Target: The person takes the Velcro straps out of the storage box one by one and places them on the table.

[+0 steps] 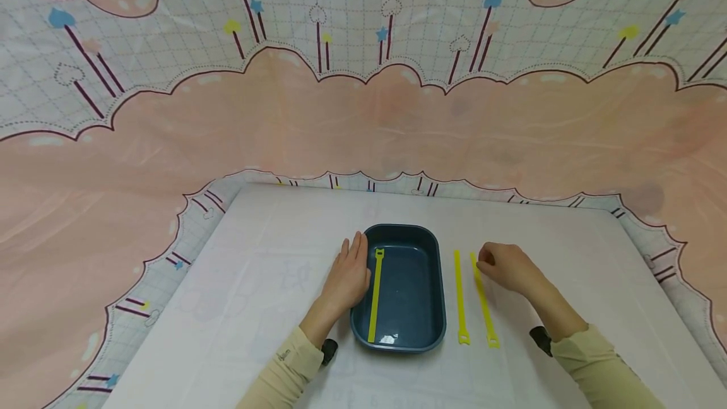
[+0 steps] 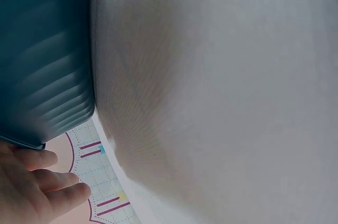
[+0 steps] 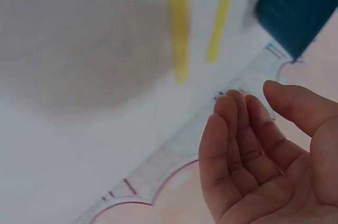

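A dark blue rectangular tray (image 1: pixel 411 283) stands on the white table, with one yellow cable strap (image 1: pixel 376 295) lying lengthwise inside along its left side. My left hand (image 1: pixel 348 273) rests against the tray's left rim, fingers extended; the left wrist view shows the ribbed outer wall of the tray (image 2: pixel 47 71) beside them. Right of the tray, two more yellow straps lie on the table, a nearer one (image 1: pixel 461 298) and a farther one (image 1: pixel 485 305), their slotted heads towards me. Over the farther strap's top end hovers my right hand (image 1: pixel 511 267). Its thumb and fingers (image 3: pixel 248 145) are apart and hold nothing.
The white table (image 1: pixel 255 257) spreads out on both sides of the tray. Behind and around it hangs a pink and white patterned cloth (image 1: pixel 363 118). A black wrist device (image 1: pixel 329 351) sits below the left wrist, another (image 1: pixel 541 339) by the right wrist.
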Motion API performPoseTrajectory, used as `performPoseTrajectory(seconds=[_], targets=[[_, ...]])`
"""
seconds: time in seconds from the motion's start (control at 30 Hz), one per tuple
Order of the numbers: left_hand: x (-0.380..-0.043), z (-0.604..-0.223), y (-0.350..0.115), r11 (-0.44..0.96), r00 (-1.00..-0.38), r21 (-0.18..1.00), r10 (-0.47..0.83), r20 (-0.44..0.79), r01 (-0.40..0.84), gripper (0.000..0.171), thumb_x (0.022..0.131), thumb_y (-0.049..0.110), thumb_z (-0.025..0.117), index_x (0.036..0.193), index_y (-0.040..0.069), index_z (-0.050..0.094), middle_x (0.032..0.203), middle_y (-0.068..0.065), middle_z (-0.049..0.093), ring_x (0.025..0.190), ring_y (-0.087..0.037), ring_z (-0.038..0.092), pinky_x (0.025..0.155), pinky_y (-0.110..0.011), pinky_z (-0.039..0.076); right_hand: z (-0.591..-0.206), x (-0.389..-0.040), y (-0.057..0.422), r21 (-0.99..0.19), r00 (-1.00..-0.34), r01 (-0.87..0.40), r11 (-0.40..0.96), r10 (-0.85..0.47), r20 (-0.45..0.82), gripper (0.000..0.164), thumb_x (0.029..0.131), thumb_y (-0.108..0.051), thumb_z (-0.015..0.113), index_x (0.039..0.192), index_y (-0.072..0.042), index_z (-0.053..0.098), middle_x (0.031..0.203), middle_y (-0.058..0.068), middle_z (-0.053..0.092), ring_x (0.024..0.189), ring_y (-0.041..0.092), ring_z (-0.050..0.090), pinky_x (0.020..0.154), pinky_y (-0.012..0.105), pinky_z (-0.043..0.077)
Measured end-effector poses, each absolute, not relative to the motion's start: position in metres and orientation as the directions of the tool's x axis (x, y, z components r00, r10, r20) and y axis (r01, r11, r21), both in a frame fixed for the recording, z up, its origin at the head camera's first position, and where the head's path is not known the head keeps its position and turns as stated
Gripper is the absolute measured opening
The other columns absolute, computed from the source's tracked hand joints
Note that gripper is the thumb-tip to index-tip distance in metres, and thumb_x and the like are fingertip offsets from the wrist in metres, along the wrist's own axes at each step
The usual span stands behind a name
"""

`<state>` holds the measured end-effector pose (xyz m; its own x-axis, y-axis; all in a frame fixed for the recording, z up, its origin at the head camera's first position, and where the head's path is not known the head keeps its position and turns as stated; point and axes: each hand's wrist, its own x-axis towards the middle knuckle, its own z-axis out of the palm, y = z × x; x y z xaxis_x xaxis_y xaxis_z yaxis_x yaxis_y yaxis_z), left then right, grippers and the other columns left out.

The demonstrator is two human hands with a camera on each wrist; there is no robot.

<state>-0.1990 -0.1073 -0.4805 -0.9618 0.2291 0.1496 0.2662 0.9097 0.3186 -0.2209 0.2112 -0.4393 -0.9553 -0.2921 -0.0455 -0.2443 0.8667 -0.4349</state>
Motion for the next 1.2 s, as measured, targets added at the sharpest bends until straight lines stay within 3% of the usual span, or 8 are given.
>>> performPoseTrajectory(seconds=[0.3, 1.2], targets=[[-0.198, -0.48, -0.107, 0.907, -0.961, 0.324, 0.228, 0.157, 0.268, 0.06, 0.095, 0.009, 0.056, 0.146, -0.01, 0.033, 0.154, -0.025, 0.03, 0.139, -0.047, 0.03, 0.107, -0.055, 0.035, -0.419, -0.228, 0.191, -0.422, -0.936, -0.318, 0.849, -0.351, -0.001, 0.016, 0.089, -0.009, 0.066, 0.101, 0.002, 0.067, 0.082, 0.005, 0.064, 0.072, 0.018, 0.055, 0.067, 0.035, 0.052], [-0.2, -0.481, -0.106, 0.905, -0.963, 0.334, 0.226, 0.147, 0.263, 0.061, 0.096, 0.01, 0.056, 0.148, -0.01, 0.031, 0.155, -0.025, 0.028, 0.14, -0.047, 0.029, 0.107, -0.055, 0.034, -0.397, -0.233, 0.147, -0.337, -0.865, -0.488, 0.805, -0.498, 0.061, 0.015, 0.088, -0.011, 0.07, 0.101, -0.003, 0.07, 0.09, 0.005, 0.065, 0.084, 0.022, 0.059, 0.078, 0.039, 0.053]])
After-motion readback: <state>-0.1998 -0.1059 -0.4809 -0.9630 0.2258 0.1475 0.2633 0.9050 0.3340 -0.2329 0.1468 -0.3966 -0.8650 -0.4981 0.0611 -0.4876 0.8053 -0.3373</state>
